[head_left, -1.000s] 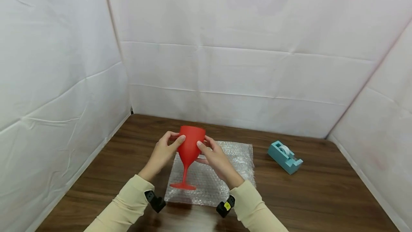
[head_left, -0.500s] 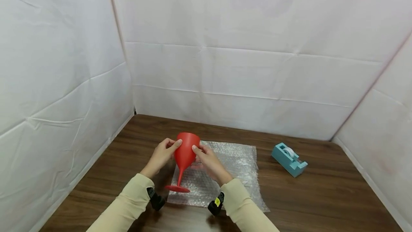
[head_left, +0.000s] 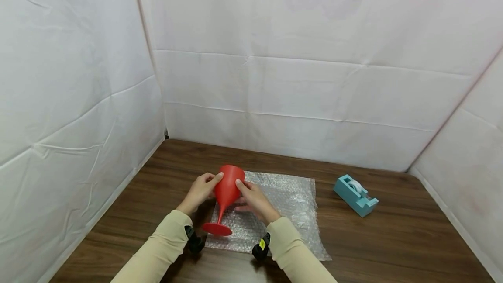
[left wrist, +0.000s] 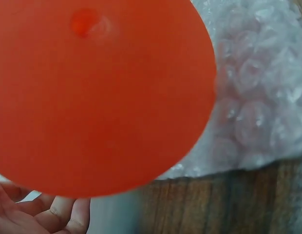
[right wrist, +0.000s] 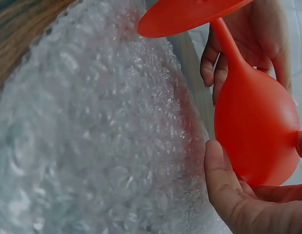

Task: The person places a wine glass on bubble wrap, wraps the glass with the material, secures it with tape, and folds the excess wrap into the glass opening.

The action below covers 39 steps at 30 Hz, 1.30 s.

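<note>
A red goblet point(head_left: 227, 191) is held by its bowl between both hands, tilted, with its round foot point(head_left: 217, 229) toward the person. My left hand point(head_left: 198, 192) grips the bowl's left side, thumb near the rim. From the right, my right hand point(head_left: 254, 198) grips the bowl, its thumb on the near face. Beneath lies a sheet of bubble wrap point(head_left: 292, 200). In the left wrist view the foot's red underside point(left wrist: 107, 107) hides most of the goblet. The right wrist view shows the goblet's stem point(right wrist: 230, 46) and bowl above the bubble wrap point(right wrist: 102, 126).
A teal tape dispenser point(head_left: 355, 195) with a roll of tape stands to the right on the dark wooden table point(head_left: 397, 230). White cloth walls point(head_left: 298, 77) enclose the table at the back and both sides.
Both hands have lowered the goblet slightly toward the person, and its foot has tipped so more of its face shows. The head view has shifted a little.
</note>
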{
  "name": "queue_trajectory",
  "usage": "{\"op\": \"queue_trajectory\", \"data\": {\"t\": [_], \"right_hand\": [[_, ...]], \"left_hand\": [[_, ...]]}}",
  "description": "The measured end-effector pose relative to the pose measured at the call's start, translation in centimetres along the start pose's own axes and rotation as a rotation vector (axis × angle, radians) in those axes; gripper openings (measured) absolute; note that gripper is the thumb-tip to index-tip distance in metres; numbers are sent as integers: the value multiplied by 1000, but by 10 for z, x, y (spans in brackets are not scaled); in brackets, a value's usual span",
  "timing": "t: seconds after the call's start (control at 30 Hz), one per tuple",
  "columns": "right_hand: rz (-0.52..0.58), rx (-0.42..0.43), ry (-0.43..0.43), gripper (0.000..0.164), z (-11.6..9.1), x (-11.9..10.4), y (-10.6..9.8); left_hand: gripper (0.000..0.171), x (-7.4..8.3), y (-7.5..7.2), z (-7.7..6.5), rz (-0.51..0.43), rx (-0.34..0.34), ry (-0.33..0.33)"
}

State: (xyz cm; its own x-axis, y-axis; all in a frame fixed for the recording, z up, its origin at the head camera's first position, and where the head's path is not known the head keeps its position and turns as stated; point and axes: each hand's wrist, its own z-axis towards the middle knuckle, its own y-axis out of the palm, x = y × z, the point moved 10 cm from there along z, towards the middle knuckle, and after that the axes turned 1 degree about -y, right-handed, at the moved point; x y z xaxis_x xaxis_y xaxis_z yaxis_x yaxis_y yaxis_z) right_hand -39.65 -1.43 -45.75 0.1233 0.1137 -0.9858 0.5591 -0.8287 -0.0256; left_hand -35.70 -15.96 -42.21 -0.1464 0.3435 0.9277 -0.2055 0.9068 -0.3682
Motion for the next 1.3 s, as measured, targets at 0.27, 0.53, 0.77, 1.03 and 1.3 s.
{"op": "queue_trajectory", "data": {"t": [0.27,0.53,0.77,1.03,1.3], "right_hand": [[-25,14,43,69,2,9,-3],[-48,31,54,78,1,11,-5],[-53,47,69,79,0,13,-7],[-26,60,79,75,0,16,-9],[-21,61,80,73,-2,17,-12]], "left_hand": [[50,-3,6,2,34,-39,1],[49,-9,7,5,73,-53,-44],[54,-12,11,4,33,-121,-92],[56,-16,14,5,7,-146,-131],[54,-12,15,5,-21,-180,-146]]}}
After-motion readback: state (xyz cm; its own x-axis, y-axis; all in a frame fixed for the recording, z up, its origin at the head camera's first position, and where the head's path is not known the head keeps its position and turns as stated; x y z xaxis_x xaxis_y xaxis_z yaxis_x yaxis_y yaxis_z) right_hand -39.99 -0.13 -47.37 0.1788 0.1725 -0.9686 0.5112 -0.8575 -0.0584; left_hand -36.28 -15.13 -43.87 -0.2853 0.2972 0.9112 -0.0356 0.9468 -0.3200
